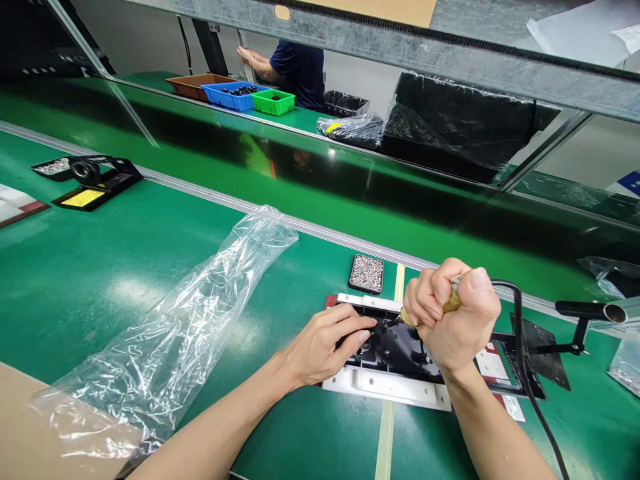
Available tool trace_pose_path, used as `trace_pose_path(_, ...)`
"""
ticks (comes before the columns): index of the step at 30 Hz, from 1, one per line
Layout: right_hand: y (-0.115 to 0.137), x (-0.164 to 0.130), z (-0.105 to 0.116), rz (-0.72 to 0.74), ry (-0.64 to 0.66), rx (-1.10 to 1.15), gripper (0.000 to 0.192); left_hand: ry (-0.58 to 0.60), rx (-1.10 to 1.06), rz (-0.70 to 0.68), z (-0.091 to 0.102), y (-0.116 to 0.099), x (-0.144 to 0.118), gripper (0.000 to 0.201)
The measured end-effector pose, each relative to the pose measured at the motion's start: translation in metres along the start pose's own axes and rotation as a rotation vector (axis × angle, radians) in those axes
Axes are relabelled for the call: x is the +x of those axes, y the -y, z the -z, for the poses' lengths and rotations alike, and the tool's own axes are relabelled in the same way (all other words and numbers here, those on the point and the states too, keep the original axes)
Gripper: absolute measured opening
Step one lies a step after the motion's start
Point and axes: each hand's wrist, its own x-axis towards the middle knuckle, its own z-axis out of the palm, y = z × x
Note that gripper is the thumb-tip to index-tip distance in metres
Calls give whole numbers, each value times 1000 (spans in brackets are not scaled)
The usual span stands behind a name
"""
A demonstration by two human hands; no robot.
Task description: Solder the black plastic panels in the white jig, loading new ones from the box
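Note:
My right hand [453, 313] is fisted around a corded tool with a yellowish handle [453, 305], its tip pointing down-left at a black plastic part [400, 343]. That part lies in a white fixture [385, 387] on the green bench. My left hand [325, 343] rests on the black part's left end, fingers pressing next to the tool tip. The tool's black cable [523, 347] runs off over my right forearm toward the lower right.
A small black tray of screws [367, 273] sits just behind the fixture. A crumpled clear plastic bag [190, 320] lies to the left. A soldering stand [93, 180] is at far left. Across the conveyor, another person [295, 67] works by coloured bins [230, 93].

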Motion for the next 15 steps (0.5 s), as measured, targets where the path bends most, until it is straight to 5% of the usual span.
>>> trace_pose_path(15,0,0,-2,-9,-28,42,47,2,-28,2,0,0,0,30)
